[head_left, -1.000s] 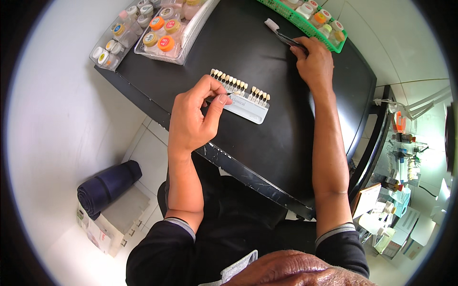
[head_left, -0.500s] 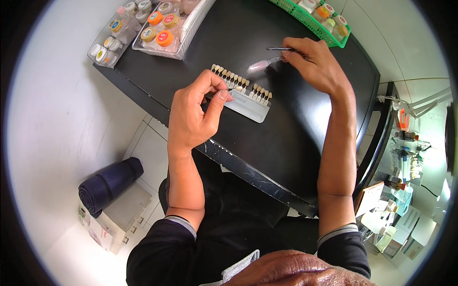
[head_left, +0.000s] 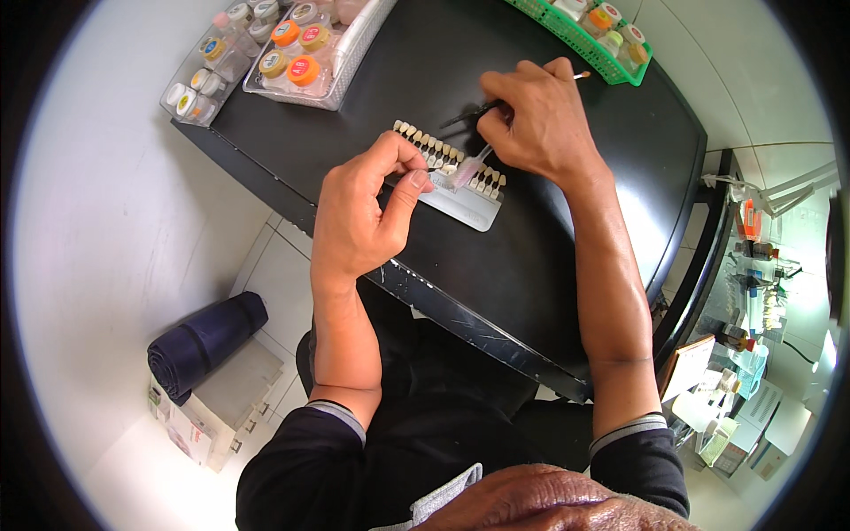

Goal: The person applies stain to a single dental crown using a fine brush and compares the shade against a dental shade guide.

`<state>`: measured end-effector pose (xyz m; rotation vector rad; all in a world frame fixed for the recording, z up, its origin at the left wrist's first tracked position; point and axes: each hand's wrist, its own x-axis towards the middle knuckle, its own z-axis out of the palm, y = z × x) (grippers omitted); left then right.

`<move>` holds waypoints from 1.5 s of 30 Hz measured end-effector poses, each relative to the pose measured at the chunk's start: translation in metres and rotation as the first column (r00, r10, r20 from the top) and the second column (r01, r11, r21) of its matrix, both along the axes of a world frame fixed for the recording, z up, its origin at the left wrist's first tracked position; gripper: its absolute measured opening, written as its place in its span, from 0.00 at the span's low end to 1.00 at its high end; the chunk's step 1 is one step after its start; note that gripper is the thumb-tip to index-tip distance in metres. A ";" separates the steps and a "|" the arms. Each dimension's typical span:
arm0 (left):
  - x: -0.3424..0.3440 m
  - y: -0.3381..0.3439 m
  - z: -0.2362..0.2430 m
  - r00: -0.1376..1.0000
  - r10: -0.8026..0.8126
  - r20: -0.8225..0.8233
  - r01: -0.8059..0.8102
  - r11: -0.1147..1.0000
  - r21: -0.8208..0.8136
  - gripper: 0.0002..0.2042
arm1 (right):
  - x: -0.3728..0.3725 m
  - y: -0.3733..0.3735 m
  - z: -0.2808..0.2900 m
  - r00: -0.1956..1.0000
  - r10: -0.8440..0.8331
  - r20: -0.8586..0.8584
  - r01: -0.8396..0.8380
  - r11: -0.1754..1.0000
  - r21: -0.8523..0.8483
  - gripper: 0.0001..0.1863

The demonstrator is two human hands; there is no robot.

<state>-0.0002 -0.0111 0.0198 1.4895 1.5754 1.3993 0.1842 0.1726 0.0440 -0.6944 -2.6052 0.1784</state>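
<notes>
On the black table (head_left: 567,221), a tooth shade guide (head_left: 456,177) — a pale grey holder with a row of small tooth-coloured tabs standing along its far edge — lies between the two hands. The left hand (head_left: 359,217) has its grip narrow, thumb and forefinger pinched at the near-left end of the row, seemingly on one tab's stem, though what sits between the fingertips is too small to make out. The right hand (head_left: 540,119) is closed around a thin dark tool (head_left: 474,111) along with a translucent pinkish piece (head_left: 467,168) that reaches down to the tabs.

By the look of it the guide is light and rigid, the tabs small, smooth and easily chipped or flicked loose — best held by the flat grey base or a single tab's stem, not the tooth ends.

Half a second ago the right hand was farther back, near the green basket (head_left: 580,44); it has since come down over the guide. The left hand has stayed put.
</notes>
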 end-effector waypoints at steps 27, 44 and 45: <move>0.001 0.001 0.005 1.000 -0.011 -0.029 0.010 1.000 -0.015 0.04 | -0.005 -0.010 0.009 0.989 -0.146 0.015 0.144 0.985 0.097 0.08; -0.001 0.002 -0.004 0.998 -0.032 -0.049 0.035 0.998 0.060 0.06 | -0.001 0.000 0.001 0.966 -0.254 -0.042 0.257 0.943 0.212 0.07; 0.000 0.001 -0.003 0.999 -0.029 -0.045 0.032 0.998 0.050 0.06 | 0.000 0.001 0.003 0.967 -0.253 -0.041 0.255 0.943 0.211 0.07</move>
